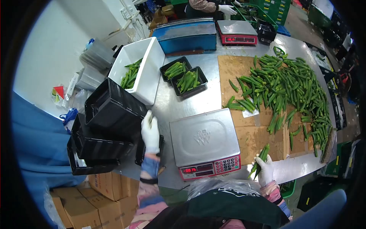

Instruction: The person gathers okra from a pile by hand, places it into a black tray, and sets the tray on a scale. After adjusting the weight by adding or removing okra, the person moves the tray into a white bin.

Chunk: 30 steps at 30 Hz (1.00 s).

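Presently, L hand [150, 131], white-gloved, lies against the edge of the black tray stack [114, 110], which sits tipped on its side at the L end of the steel table [190, 105]. A single black tray [139, 153] lies below the wrist. Grip state: cannot tell. Something green possibly shows at the fingertips, but it is too small to confirm.

R hand [264, 170], also gloved, is clenched round an okra bunch [261, 156]. The pods point up and away, over the near edge of the cardboard sheet [244, 133], just R of the front scale [204, 139].

Containers & contents:
- White tub [150, 74], behind the stack: part-filled w/ okra pods [131, 74] along its L side.
- Rear small tray [175, 69] & front small tray [189, 81]: black, side by side, touching, each loaded w/ okra. Located btwn tub and cardboard.
- Cartons [110, 187], lower L, below table level: closed.

Loose okra pile [289, 87] spreads across the cardboard's R half and onto bare steel. Rear scale [236, 32] stands beside a blue unit [187, 35] at the far edge. A co-worker's gloved hand [227, 8] is visible beyond it.
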Motion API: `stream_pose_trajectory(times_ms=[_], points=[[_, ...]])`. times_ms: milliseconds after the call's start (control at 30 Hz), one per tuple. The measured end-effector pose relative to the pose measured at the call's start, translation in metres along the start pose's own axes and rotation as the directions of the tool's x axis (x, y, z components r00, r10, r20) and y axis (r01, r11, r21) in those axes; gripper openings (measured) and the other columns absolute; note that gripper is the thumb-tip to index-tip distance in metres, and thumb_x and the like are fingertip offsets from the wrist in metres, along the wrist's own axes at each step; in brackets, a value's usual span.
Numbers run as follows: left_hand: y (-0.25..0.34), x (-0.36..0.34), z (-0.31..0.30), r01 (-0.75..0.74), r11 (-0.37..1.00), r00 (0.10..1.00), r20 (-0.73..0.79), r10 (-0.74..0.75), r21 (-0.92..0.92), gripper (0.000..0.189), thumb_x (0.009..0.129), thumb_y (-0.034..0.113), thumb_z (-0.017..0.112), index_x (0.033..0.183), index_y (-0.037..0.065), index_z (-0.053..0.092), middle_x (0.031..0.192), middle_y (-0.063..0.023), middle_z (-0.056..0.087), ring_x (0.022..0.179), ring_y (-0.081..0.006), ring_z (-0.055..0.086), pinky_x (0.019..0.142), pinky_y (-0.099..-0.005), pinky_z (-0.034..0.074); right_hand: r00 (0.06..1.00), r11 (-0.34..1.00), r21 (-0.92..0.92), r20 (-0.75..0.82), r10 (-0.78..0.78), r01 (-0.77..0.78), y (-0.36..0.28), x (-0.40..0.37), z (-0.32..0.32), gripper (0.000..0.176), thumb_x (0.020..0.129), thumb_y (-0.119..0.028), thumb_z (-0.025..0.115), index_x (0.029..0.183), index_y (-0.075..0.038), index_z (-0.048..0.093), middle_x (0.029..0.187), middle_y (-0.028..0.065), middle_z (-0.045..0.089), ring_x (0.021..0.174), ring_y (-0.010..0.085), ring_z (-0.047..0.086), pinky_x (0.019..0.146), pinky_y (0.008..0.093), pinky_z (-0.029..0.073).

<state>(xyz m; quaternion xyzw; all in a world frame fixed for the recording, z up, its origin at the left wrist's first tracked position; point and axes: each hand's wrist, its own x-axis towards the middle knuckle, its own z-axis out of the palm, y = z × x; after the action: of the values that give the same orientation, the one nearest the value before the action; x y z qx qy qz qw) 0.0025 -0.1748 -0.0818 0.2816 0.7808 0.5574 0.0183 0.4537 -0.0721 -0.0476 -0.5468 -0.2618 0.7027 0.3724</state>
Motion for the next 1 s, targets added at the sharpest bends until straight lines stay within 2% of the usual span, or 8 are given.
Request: stream_pose_trajectory(times_ms=[67, 200, 267, 500, 600, 700, 867, 1000], points=[[-0.012, -0.042, -0.035, -0.069, 0.924, 0.996, -0.031, 0.087, 0.375, 0.038, 0.101, 0.015, 0.055, 0.135, -0.002, 0.059, 0.132, -0.0199, 0.061, 0.122, -0.0313, 0.059, 0.103, -0.04, 0.046, 0.975, 0.989, -0.115, 0.188, 0.114, -0.093, 0.01, 0.0, -0.014, 0.023, 0.092, 0.002, 0.065, 0.113, 0.001, 0.055, 0.098, 0.0095, 0.064, 0.076, 0.0178, 0.067, 0.07, 0.0294, 0.057], [-0.071, -0.123, -0.068, -0.004, 0.773, 0.976, 0.169, -0.134, 0.634, 0.037, 0.102, 0.027, 0.052, 0.118, -0.003, 0.067, 0.108, -0.0234, 0.069, 0.1, -0.0379, 0.066, 0.087, -0.0465, 0.051, 0.734, 0.855, -0.258, 0.438, 0.519, -0.45, 0.012, -0.026, -0.012, 0.028, 0.097, -0.006, 0.065, 0.122, 0.003, 0.056, 0.106, 0.0107, 0.065, 0.086, 0.0168, 0.066, 0.078, 0.0295, 0.057], [-0.083, -0.142, -0.068, -0.029, 0.817, 0.989, 0.136, -0.061, 0.576, 0.037, 0.101, 0.029, 0.053, 0.103, -0.003, 0.071, 0.098, -0.0245, 0.07, 0.091, -0.0404, 0.067, 0.081, -0.0489, 0.051, 0.647, 0.828, -0.383, 0.518, 0.56, -0.411, 0.021, -0.026, -0.015, 0.024, 0.098, -0.011, 0.065, 0.117, 0.003, 0.06, 0.1, 0.0091, 0.067, 0.085, 0.0141, 0.066, 0.077, 0.0266, 0.055], [-0.105, -0.127, -0.086, 0.321, 0.947, 0.933, 0.177, -0.315, -0.005, 0.022, 0.095, 0.01, 0.062, 0.089, -0.009, 0.069, 0.081, 0.0026, 0.06, 0.078, -0.0092, 0.051, 0.068, -0.0283, 0.044, 0.788, 0.901, -0.337, 0.459, 0.411, -0.273, 0.028, -0.024, -0.02, 0.025, 0.096, -0.015, 0.069, 0.114, 0.002, 0.065, 0.097, 0.0071, 0.071, 0.081, 0.0108, 0.067, 0.071, 0.024, 0.054], [-0.113, -0.126, -0.083, 0.25, 0.968, 0.966, -0.071, -0.247, 0.03, 0.023, 0.096, 0.013, 0.062, 0.097, -0.009, 0.07, 0.088, -0.0081, 0.07, 0.082, -0.0186, 0.061, 0.08, -0.0327, 0.05, 0.839, 0.932, -0.213, 0.409, 0.358, -0.294, 0.033, -0.018, -0.032, 0.024, 0.095, -0.013, 0.07, 0.114, 0.001, 0.065, 0.096, 0.007, 0.071, 0.081, 0.011, 0.067, 0.069, 0.0245, 0.054], [-0.087, -0.127, -0.082, 0.01, 0.881, 0.946, -0.29, 0.145, 0.473, 0.026, 0.099, 0.021, 0.062, 0.108, -0.003, 0.07, 0.099, -0.0175, 0.07, 0.091, -0.0309, 0.064, 0.086, -0.0392, 0.052, 0.871, 0.958, -0.161, 0.402, 0.282, -0.235, 0.028, -0.019, -0.04, 0.025, 0.093, -0.014, 0.073, 0.114, -0.001, 0.066, 0.093, 0.0023, 0.068, 0.079, 0.0084, 0.064, 0.067, 0.0228, 0.052], [0.041, -0.15, -0.03, -0.409, 0.714, 0.819, -0.116, 0.561, 0.568, 0.02, 0.093, 0.007, 0.069, 0.111, -0.001, 0.07, 0.1, -0.0151, 0.067, 0.092, -0.0308, 0.062, 0.084, -0.0396, 0.052, 0.874, 0.969, -0.12, 0.419, 0.246, -0.215, 0.036, -0.004, -0.054, 0.021, 0.092, -0.009, 0.072, 0.111, -0.002, 0.068, 0.092, 0.0049, 0.07, 0.077, 0.0106, 0.065, 0.066, 0.0259, 0.054], [0.079, -0.176, 0.021, -0.593, 0.662, 0.774, 0.553, 0.31, 0.458, 0.02, 0.086, 0.006, 0.071, 0.105, 0.0, 0.072, 0.094, -0.0159, 0.067, 0.09, -0.0333, 0.062, 0.083, -0.0425, 0.049, 0.853, 0.957, -0.064, 0.44, 0.282, -0.284, 0.024, 0.0, -0.07, 0.026, 0.092, -0.008, 0.071, 0.115, 0.0, 0.065, 0.096, 0.0081, 0.071, 0.08, 0.0122, 0.068, 0.068, 0.0265, 0.059]])
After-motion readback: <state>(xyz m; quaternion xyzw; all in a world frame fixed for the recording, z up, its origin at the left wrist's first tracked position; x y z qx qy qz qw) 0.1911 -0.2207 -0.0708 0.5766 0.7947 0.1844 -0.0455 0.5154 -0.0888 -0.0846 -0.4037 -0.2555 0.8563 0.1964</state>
